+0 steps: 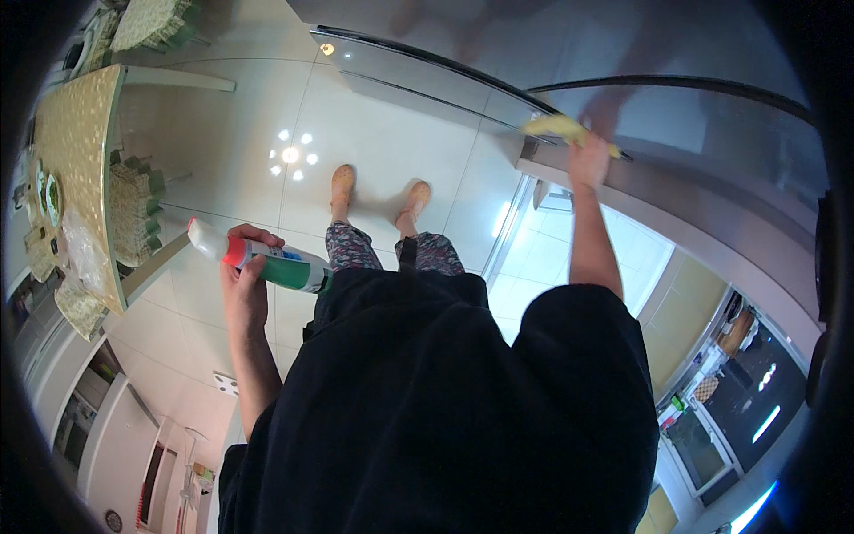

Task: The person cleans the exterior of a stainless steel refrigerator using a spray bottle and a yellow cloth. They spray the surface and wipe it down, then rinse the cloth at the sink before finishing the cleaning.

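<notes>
My left hand [245, 277] grips a green cleaner bottle [288, 272] with a red collar and a white top, tilted out to the left of my body. A yellow cloth [552, 127] is bunched under my right hand [590, 165], which is slightly blurred. That hand is at the side edge of a tall glossy dark cabinet, probably a refrigerator [680, 117]. Its surface reflects my arm. Whether the cloth presses on the panel or on the edge strip beside it, I cannot tell.
A dining table [77, 140] with a patterned cover stands at the left, bearing plates and a plastic bag [83, 250]. A cloth-covered chair [133, 210] is tucked beside it. Glossy tiles [393, 117] cover the floor. To the right, a doorway [534, 247] opens into a tiled room.
</notes>
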`<action>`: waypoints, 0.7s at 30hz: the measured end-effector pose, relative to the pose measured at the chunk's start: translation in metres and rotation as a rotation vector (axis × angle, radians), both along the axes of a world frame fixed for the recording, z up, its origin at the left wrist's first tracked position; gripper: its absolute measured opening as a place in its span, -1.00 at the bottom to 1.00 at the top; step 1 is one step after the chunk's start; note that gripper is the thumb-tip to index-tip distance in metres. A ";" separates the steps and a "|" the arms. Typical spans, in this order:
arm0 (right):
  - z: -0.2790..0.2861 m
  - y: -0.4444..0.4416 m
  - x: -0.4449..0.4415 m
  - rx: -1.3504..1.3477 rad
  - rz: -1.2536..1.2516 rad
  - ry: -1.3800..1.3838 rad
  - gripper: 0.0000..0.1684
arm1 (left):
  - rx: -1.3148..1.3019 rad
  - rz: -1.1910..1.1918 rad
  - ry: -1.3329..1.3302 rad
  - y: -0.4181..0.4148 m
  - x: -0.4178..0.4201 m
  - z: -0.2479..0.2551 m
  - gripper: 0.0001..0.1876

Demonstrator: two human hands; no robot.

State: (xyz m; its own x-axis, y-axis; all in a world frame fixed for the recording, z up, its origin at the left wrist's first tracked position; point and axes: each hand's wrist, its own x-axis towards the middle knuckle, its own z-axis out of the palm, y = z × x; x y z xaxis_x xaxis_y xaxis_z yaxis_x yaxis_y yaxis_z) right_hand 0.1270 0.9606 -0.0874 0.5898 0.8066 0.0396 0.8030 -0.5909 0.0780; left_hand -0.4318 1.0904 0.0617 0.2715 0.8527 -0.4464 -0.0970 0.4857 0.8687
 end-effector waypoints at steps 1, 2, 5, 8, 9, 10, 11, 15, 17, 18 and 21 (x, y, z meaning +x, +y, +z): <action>-0.005 -0.028 0.031 0.021 0.070 -0.121 -0.57 | -0.003 -0.014 0.001 -0.004 0.009 -0.002 -0.55; -0.007 -0.037 0.045 0.002 0.095 -0.138 -0.57 | -0.006 -0.031 0.004 -0.007 0.014 -0.003 -0.55; -0.011 -0.046 0.059 0.010 0.167 -0.207 -0.57 | -0.005 -0.023 -0.001 -0.023 0.027 0.001 -0.55; -0.015 -0.041 0.056 0.041 0.111 -0.213 -0.57 | -0.022 -0.004 -0.002 -0.042 0.027 0.007 -0.55; -0.014 -0.036 0.058 -0.023 0.030 -0.148 -0.57 | -0.025 0.018 0.001 -0.047 0.024 0.009 -0.55; -0.014 -0.029 0.057 -0.089 -0.049 -0.084 -0.58 | -0.028 0.042 0.004 -0.053 0.019 0.009 -0.55; -0.014 -0.025 0.051 -0.036 -0.031 -0.096 -0.56 | -0.031 0.068 0.007 -0.058 0.013 0.009 -0.55; -0.010 0.024 -0.022 0.118 0.120 -0.050 -0.51 | -0.069 0.124 0.036 -0.079 -0.019 -0.006 -0.52; -0.013 0.071 -0.080 0.251 0.222 0.036 -0.46 | -0.093 0.178 0.054 -0.079 -0.024 -0.005 -0.56; -0.016 0.099 -0.110 0.355 0.289 0.050 -0.44 | -0.099 0.187 0.055 -0.077 -0.026 -0.005 -0.56; -0.034 0.194 -0.198 0.559 0.419 0.313 -0.37 | -0.100 0.211 0.056 -0.074 -0.032 -0.001 -0.56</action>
